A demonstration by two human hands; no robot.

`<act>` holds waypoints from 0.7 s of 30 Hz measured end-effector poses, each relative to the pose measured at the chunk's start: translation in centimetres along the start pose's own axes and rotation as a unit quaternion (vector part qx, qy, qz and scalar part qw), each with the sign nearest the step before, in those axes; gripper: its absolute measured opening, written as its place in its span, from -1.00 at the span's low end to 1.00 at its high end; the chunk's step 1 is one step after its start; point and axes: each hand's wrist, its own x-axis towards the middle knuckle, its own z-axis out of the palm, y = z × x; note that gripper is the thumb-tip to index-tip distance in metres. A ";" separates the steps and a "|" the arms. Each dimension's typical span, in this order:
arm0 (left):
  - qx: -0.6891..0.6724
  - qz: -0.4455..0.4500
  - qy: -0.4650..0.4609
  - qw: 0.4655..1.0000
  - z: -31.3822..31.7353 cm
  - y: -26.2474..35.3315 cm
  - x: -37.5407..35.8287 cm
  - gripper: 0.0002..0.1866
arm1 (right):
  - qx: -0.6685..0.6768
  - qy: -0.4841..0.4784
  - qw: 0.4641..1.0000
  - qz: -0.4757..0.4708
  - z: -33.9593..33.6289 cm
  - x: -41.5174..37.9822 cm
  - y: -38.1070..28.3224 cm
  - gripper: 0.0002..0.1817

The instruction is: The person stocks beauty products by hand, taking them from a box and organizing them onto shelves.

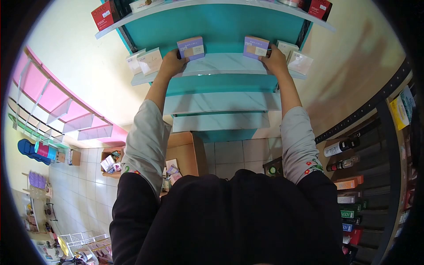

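Note:
Both arms reach forward to a white marbled shelf (212, 66) against a teal back. My left hand (173, 64) grips the left edge of a purple box (191, 47) with a pale label, which stands on the shelf. A matching purple box (255, 47) stands further right, and my right hand (275, 60) is closed on its right edge. Pale boxes lean beside each hand: a cream box (149, 61) on the left and a white box (300, 62) on the right. The fingers behind both purple boxes are partly hidden.
Red boxes (106, 16) stand on the shelf above. Lower marbled shelves (221, 102) sit below my hands. On the tiled floor, an open cardboard box (187, 152) holds several small packages. A dark rack (384, 132) with bottles and cartons runs along the right.

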 end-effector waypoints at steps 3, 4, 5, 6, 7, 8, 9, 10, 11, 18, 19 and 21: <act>0.011 -0.003 0.004 1.000 0.1 0.1 -0.1 -0.56 | -0.028 0.014 1.000 -0.003 0.3 0.3 0.5 -0.41; 0.015 -0.002 0.006 1.000 0.2 0.1 -0.1 -0.56 | -0.040 0.017 0.999 -0.001 0.4 0.4 0.7 -0.41; 0.030 0.002 0.009 1.000 0.3 0.0 -0.1 -0.57 | -0.039 0.018 0.999 -0.001 0.4 0.5 0.9 -0.41; 0.045 0.006 0.012 0.999 0.3 0.2 -0.2 -0.57 | -0.038 0.020 0.999 -0.002 0.4 0.5 1.0 -0.41; 0.061 0.010 0.014 0.998 0.2 0.3 -0.2 -0.58 | -0.037 0.021 0.999 -0.003 0.4 0.4 1.0 -0.42; 0.052 0.010 0.016 0.998 0.3 0.2 -0.2 -0.58 | -0.037 0.025 0.999 -0.005 0.4 0.4 1.0 -0.42; 0.043 0.010 0.019 0.999 0.5 0.0 -0.2 -0.59 | -0.037 0.030 0.999 -0.008 0.5 0.4 1.1 -0.42; 0.033 0.010 0.020 0.999 0.6 -0.2 -0.1 -0.59 | -0.038 0.034 0.999 -0.010 0.5 0.4 1.2 -0.42; 0.042 0.009 0.026 0.999 0.7 -0.4 -0.1 -0.60 | -0.036 0.034 0.999 -0.009 0.5 0.4 1.2 -0.42; 0.054 -0.014 0.023 0.998 0.2 1.0 -0.9 -0.61 | -0.052 0.028 0.998 -0.001 0.2 0.3 1.2 -0.44; 0.057 -0.020 0.018 0.998 0.1 1.1 -0.9 -0.59 | -0.052 0.028 0.998 -0.001 0.1 0.3 1.2 -0.45; 0.065 -0.014 0.026 0.997 0.1 1.1 -1.1 -0.59 | -0.054 0.031 0.998 -0.002 0.1 0.3 1.2 -0.45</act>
